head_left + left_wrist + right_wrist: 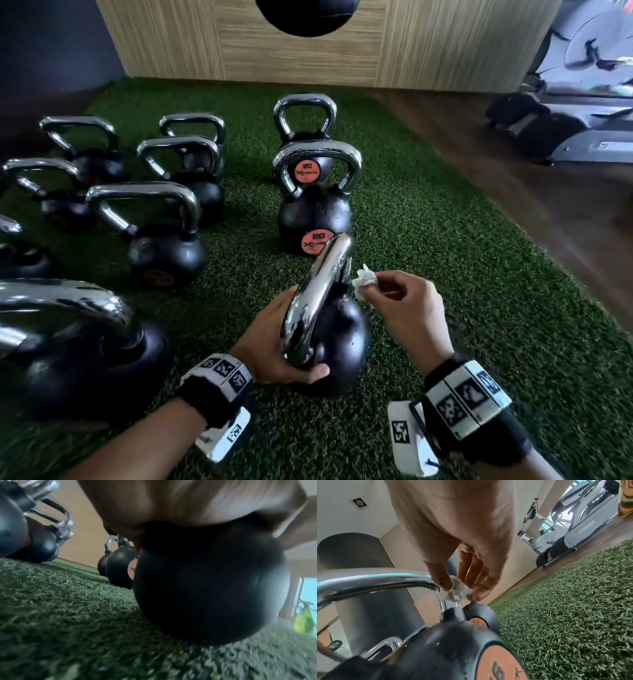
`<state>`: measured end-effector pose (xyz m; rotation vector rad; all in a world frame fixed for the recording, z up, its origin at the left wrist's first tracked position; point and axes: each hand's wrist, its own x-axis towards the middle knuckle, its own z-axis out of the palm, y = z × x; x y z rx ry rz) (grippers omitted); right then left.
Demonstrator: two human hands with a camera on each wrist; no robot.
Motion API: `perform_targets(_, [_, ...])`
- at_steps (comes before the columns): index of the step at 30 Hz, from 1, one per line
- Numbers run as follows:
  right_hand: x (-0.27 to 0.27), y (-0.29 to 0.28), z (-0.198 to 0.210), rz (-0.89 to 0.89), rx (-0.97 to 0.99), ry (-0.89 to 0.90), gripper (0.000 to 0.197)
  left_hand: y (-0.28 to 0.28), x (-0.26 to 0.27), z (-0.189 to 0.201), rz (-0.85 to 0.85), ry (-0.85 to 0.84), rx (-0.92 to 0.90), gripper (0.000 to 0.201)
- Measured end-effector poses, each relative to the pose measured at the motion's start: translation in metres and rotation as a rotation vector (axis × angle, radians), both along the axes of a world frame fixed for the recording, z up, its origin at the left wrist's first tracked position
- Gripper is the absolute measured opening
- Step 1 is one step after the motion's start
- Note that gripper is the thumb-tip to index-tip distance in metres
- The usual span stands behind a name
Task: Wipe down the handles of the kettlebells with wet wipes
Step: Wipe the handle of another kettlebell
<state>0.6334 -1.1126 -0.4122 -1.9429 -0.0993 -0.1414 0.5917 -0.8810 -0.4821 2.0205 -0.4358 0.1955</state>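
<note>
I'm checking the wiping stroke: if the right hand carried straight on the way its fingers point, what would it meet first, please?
Most likely the chrome handle of the near kettlebell: the right hand pinches the wet wipe beside its far leg, apparently already touching.

"20" on two orange labels (307, 169) of the far kettlebells (314, 212)

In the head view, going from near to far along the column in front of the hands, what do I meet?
Held kettlebell → wipe → kettlebell with the orange 20 label → far kettlebell → wood panel.
</note>
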Motion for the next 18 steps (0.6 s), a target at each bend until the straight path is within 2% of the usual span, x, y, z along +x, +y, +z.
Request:
perform_targets(3, [0.010,0.010,-0.005,-0.042,-0.078,-0.006,0.008,-0.002,-0.001,-0.007,0.061,-0.053,0.016,0.099])
perform_targets(7, [0.012,0.020,-0.013,-0.058,-0.126,-0.040,0.018,-0.004,-0.002,-0.016,0.116,-0.055,0.025,0.096])
perform_targets(11, [0.022,0.027,-0.006,-0.024,-0.059,-0.005,0.007,-0.004,-0.004,-0.023,0.148,-0.048,-0.006,0.097])
perform_targets(13, [0.026,0.027,0.002,-0.018,-0.068,-0.147,0.012,-0.005,-0.003,-0.024,0.144,-0.054,-0.009,0.097])
perform_targets(15, [0.024,0.024,0.009,-0.028,-0.168,-0.319,0.015,-0.006,-0.004,-0.025,0.156,-0.063,0.003,0.097])
perform_targets(16, [0.025,0.022,0.010,-0.019,-0.186,-0.345,0.019,-0.005,-0.004,-0.026,0.161,-0.064,0.006,0.097])
perform_targets(18, [0.027,0.020,0.009,0.033,-0.192,-0.280,0.021,-0.004,-0.002,-0.028,0.152,-0.049,-0.001,0.096])
